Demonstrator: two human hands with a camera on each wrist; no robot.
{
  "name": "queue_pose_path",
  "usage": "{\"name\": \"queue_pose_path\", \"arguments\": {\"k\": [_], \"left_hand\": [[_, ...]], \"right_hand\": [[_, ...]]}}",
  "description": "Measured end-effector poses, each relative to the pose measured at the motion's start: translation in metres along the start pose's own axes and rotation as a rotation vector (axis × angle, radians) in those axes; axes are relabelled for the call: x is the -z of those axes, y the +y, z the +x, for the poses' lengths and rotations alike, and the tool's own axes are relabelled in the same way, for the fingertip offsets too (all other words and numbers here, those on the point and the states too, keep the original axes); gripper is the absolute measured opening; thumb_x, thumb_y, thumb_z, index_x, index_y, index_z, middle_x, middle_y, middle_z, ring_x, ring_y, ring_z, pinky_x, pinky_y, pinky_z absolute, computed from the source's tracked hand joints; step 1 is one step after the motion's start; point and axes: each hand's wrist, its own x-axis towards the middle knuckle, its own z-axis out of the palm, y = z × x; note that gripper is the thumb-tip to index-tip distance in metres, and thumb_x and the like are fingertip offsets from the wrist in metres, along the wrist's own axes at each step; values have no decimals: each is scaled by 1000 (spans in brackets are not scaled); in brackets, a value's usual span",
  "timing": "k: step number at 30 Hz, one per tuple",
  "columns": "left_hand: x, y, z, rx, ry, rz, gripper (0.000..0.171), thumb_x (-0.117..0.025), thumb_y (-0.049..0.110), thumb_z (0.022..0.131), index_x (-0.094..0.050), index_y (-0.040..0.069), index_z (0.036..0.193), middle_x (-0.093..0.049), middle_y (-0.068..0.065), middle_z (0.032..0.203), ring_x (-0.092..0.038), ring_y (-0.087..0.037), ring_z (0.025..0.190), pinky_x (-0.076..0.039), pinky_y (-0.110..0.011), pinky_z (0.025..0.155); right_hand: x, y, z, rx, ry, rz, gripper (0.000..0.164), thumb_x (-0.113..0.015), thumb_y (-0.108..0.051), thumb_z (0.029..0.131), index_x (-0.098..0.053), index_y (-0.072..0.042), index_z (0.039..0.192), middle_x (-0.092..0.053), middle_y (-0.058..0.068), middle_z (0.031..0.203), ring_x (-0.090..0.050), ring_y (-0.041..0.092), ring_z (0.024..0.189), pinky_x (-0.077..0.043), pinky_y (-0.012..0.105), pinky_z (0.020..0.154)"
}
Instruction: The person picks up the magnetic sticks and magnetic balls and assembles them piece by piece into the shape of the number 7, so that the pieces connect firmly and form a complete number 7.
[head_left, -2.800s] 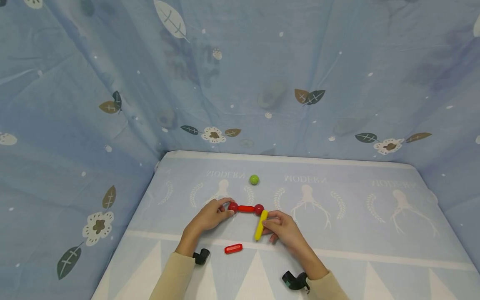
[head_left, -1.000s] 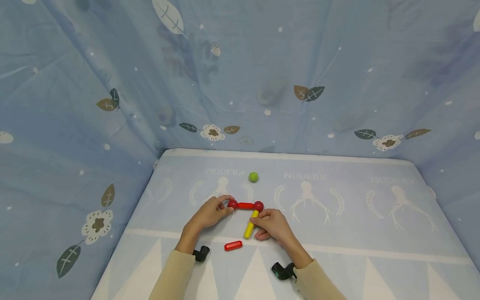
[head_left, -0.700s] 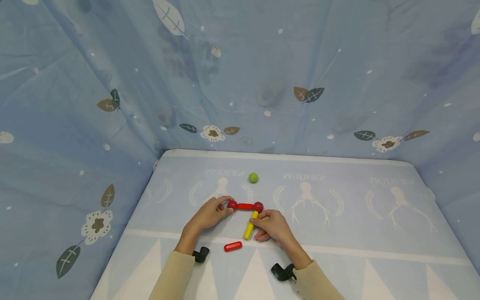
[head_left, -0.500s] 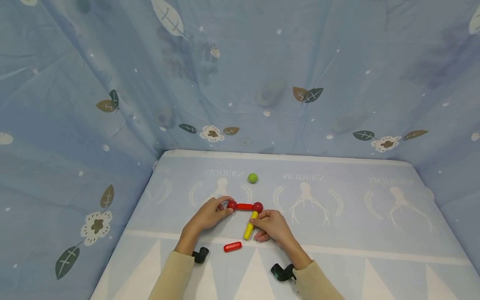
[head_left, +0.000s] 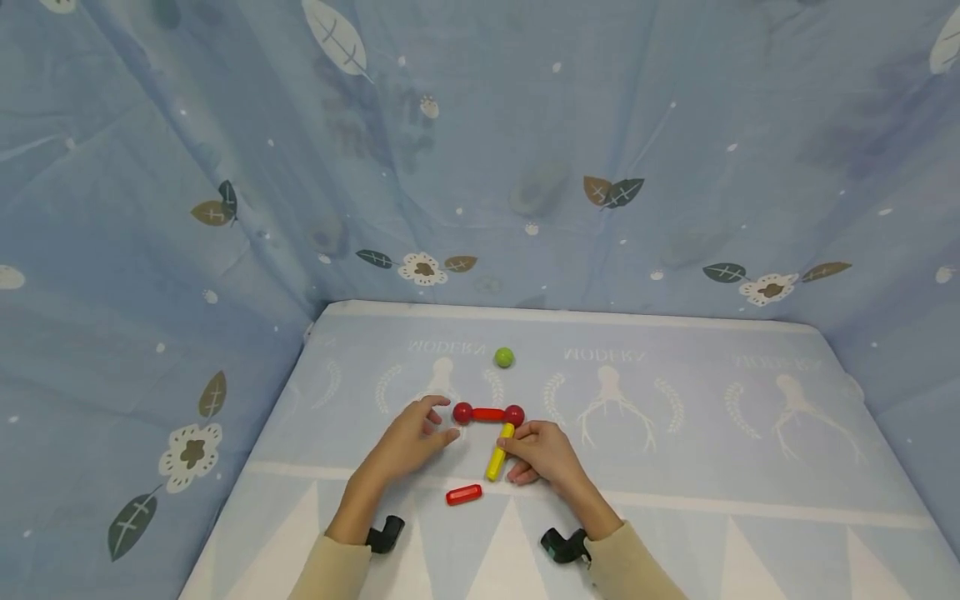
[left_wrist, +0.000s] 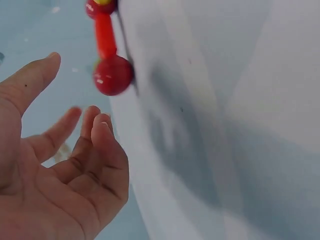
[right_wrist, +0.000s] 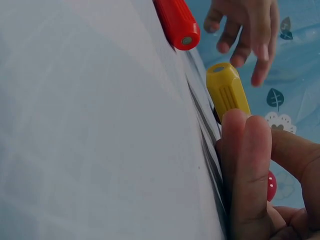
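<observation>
My right hand [head_left: 549,454] pinches a yellow magnetic rod [head_left: 497,462] between thumb and fingers. The rod's far end meets the right red ball [head_left: 514,415]; its near end, with a metal disc, shows in the right wrist view. A red magnetic rod [head_left: 488,414] links that ball to the left red ball [head_left: 462,412]. Just left of this chain is my left hand [head_left: 408,442], holding nothing, fingers spread and loosely bent. The left wrist view shows a gap between that hand and the nearer red ball [left_wrist: 113,75].
A loose red rod [head_left: 463,495] lies on the table cloth nearer the body, between the forearms. Farther back sits a green ball [head_left: 504,357]. Patterned blue curtain [head_left: 480,167] hangs behind and on the left of the table.
The right hand brought the yellow rod leftward to the right red ball, then stayed there. The left hand has just let go of the left red ball and drawn back to the left.
</observation>
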Motion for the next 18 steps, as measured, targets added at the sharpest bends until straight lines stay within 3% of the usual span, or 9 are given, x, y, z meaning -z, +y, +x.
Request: {"name": "queue_pose_path", "arguments": {"k": [4,9,18], "left_hand": [[-5,3,-25,-62,-3,-15,47,-78,32,89,-62,13,129,-61,-3,108,-57,-19,96,-50,-40,80],[-19,1,-48,-93,-27,-33,45,-78,34,89,-64,15,127,-61,-1,105,-56,-19,95,-48,-37,78],[-35,-3,-64,-89,-68,-58,46,-79,36,87,-65,18,127,-59,4,106,-56,-16,95,-47,-33,77]], "right_hand": [[1,-1,-1,1,2,-1,44,-79,-29,88,-59,6,105,-71,13,76,-67,22,51,-55,33,49],[1,0,0,7,-4,-1,43,-79,-28,88,-59,6,105,-71,13,77,-67,22,51,-55,33,50],[0,-1,-2,14,6,1,42,-78,-27,89,-59,6,106,-71,12,77,-66,22,50,-54,32,48]]}}
